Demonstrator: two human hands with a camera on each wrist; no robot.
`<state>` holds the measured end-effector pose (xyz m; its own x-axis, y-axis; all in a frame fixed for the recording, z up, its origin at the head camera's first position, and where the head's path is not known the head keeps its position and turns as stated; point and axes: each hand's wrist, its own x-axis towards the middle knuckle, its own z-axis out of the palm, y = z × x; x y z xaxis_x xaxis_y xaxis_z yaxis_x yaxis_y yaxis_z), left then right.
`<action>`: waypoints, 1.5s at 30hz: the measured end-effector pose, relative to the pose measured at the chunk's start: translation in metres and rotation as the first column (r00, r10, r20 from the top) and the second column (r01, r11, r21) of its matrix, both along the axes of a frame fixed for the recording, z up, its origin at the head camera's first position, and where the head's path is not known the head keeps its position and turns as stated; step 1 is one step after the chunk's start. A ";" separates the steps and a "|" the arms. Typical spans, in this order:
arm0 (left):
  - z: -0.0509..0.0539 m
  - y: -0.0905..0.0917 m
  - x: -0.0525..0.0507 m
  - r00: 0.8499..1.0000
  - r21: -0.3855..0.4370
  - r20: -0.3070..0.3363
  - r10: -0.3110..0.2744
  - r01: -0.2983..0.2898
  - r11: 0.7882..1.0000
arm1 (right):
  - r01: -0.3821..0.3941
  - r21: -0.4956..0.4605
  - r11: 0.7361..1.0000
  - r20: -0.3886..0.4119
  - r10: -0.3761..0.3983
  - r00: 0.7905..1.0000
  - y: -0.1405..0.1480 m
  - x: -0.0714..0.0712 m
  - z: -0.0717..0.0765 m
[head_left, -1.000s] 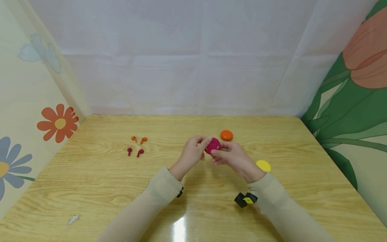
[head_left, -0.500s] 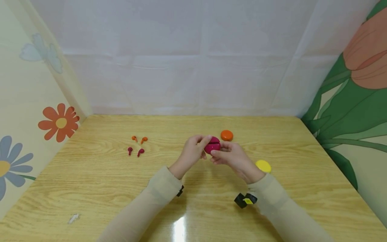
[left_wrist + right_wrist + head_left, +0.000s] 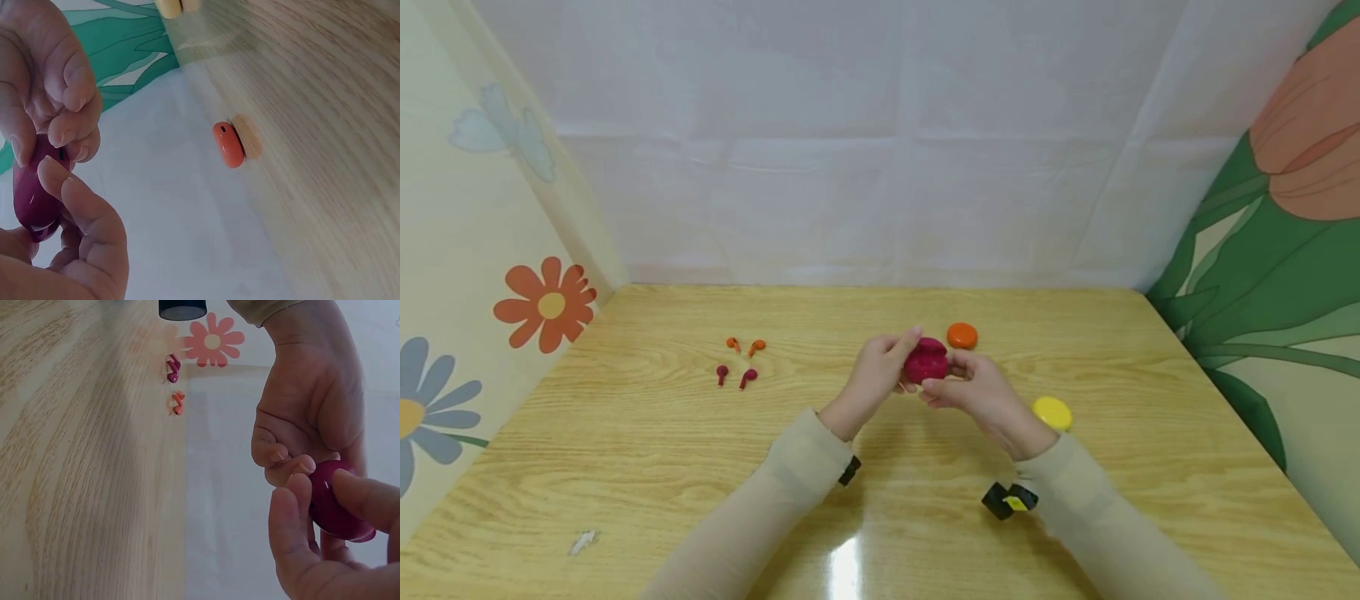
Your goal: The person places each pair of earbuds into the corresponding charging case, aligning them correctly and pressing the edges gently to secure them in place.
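Note:
Above the table, both hands hold a round magenta earbud case [image 3: 927, 364], its lid raised in the head view. My left hand [image 3: 874, 373] grips its left side, the thumb near the lid's edge. On the opposite side, my right hand [image 3: 979, 392] pinches the case between thumb and fingers. The right wrist view shows the case [image 3: 337, 503] from outside, fingers of both hands around it. Two magenta earbuds [image 3: 748, 379] lie on the left of the table, just in front of two orange earbuds [image 3: 757, 347].
A closed orange case [image 3: 962, 336] sits beyond the right hand, and a yellow case [image 3: 1053, 413] lies beside the right wrist. The wooden table [image 3: 625, 450] meets a white backdrop [image 3: 880, 167] at its far edge. A small whitish mark [image 3: 582, 542] shows at front left.
The magenta case has gone from shut to having its lid lifted open. The left thumb has risen slightly with the lid; the earbuds and other cases stay in place.

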<state>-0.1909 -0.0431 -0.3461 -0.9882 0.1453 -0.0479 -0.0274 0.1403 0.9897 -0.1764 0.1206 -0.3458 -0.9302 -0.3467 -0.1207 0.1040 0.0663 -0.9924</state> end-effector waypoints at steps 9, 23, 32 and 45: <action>0.002 -0.003 0.001 0.997 0.024 0.076 -0.015 0.014 1.000 | 0.010 0.004 1.000 -0.010 -0.010 1.000 -0.003 0.000 -0.001; -0.003 -0.025 0.009 0.996 0.048 0.056 0.063 -0.066 0.997 | 0.017 -0.014 1.000 0.013 -0.017 1.000 0.000 0.001 0.001; -0.005 -0.055 0.016 0.994 -0.010 0.069 0.086 -0.085 0.996 | 0.010 -0.015 1.000 0.031 -0.010 0.999 0.001 0.001 0.001; -0.004 -0.096 0.024 0.981 -0.074 0.099 0.167 -0.160 0.984 | 0.003 -0.030 1.000 0.016 -0.002 1.000 0.003 -0.001 0.001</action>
<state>-0.1665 -0.1391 -0.3506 -0.9874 -0.0248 -0.1562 -0.1581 0.1892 0.9691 -0.1770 0.1235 -0.3446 -0.9292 -0.3480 -0.1246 0.1196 0.0360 -0.9922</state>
